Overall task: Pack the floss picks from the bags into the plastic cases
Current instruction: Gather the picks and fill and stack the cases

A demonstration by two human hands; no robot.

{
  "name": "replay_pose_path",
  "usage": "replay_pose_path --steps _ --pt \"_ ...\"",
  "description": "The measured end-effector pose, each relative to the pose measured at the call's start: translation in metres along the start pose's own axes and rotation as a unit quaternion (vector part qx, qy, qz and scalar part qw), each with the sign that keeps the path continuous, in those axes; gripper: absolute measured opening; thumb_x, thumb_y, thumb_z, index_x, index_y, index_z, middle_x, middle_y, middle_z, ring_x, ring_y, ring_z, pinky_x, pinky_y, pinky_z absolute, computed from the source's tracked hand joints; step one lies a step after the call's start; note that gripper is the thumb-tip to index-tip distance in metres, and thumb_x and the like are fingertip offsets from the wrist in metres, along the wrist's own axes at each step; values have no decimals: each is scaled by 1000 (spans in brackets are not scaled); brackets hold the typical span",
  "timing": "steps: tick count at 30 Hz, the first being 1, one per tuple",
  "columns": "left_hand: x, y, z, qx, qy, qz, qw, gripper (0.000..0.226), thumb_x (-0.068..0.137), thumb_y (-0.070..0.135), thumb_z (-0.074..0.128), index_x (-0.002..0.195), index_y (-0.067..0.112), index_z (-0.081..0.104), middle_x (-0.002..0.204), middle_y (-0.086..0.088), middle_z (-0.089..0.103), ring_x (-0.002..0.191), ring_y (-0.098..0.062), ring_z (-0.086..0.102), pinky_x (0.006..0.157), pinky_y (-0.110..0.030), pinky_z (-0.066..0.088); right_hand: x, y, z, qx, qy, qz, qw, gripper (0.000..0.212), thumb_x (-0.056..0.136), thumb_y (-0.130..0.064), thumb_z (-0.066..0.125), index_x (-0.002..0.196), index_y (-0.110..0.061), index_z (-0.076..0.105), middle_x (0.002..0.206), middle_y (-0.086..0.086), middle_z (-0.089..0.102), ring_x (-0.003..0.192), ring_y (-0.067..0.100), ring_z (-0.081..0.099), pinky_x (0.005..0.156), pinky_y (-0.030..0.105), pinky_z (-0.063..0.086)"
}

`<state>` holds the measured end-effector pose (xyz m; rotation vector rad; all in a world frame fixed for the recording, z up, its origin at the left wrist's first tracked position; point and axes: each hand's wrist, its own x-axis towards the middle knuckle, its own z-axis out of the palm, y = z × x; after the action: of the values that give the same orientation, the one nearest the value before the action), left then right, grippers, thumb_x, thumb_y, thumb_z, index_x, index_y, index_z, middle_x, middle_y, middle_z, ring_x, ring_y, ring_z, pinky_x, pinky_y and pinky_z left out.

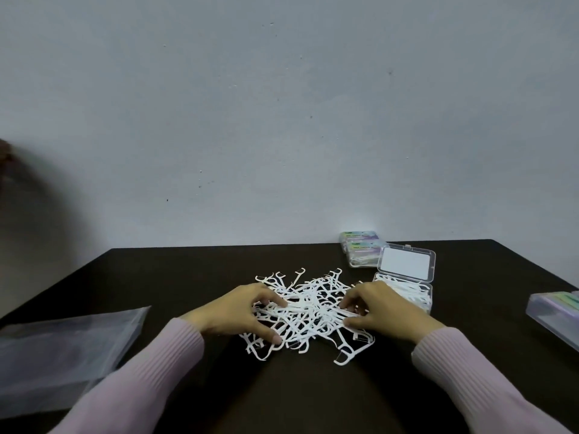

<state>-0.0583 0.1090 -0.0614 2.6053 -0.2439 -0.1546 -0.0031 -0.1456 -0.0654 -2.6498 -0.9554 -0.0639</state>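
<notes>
Head view: both hands' fingers curl into the floss pick pile (308, 311); the open case (407, 283) lies just beyond the right hand (380, 311), farther from the left hand (242, 311).

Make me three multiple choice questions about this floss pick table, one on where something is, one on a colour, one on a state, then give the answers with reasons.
1. Where does the clear plastic bag lie?
A. On the left of the table
B. Inside the open case
C. Under the pile

2. What colour are the loose floss picks?
A. Green
B. White
C. Black

3. How is the plastic case just right of the pile?
A. Shut
B. Upside down
C. Lid open, picks inside

Answers:
1 A, it lies flat beside the left sleeve.
2 B, they show white against the dark table.
3 C, its lid stands raised behind a tray that holds white picks.
</notes>
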Motion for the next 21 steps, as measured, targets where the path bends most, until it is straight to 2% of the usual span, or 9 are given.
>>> replay_pose_path --steps 2,3,7,10,13,16,21 --pt "1 2 3 -16 28 15 999 49 71 33 81 115 32 60 118 15 54 105 2 52 84 -7 41 0 1 1 16 -9 8 1000 29 82 -34 68 108 -20 65 87 -11 57 76 1 51 68 12 41" --pt "2 3 5 -24 40 20 999 46 72 29 80 114 29 61 115 15 56 102 1 54 80 -7 43 -1 2 2 23 -11 13 1000 29 82 -35 68 107 -21 65 85 -13 56 76 0 51 69 14 43" --pt "4 3 10 -50 93 15 994 35 73 17 80 103 23 66 104 8 62 88 -8 59 78 -18 51 0 0 0 22 -7 22 999 24 80 -34 70 100 -22 65 82 -14 57 76 2 54 68 14 43" --pt "6 1 10 -56 120 2 991 35 71 14 81 102 20 67 94 4 65 74 -3 59 71 -16 52 0 2 0 51 -2 19 999 16 80 -27 72 94 -20 67 79 -13 59 70 -2 54 60 9 40" --pt "8 2 10 -77 128 -11 989 34 69 9 82 99 14 69 87 2 68 66 1 59 63 -12 48 -1 3 0 85 1 23 996 15 79 -21 73 92 -17 67 74 -14 57 65 -3 53 58 7 41" --pt "7 4 8 -120 138 -23 983 29 67 2 82 91 12 71 83 -4 70 63 3 62 61 -11 48 -1 2 -3 104 17 21 994 17 79 -19 74 94 -14 69 70 -16 56 61 -4 52 57 5 39" --pt "6 5 5 -150 150 -30 977 27 64 3 84 84 17 71 78 -2 72 62 2 64 61 -11 49 -1 5 -6 131 39 23 990 11 79 -15 73 90 -14 71 69 -14 58 59 -6 53 58 5 40"
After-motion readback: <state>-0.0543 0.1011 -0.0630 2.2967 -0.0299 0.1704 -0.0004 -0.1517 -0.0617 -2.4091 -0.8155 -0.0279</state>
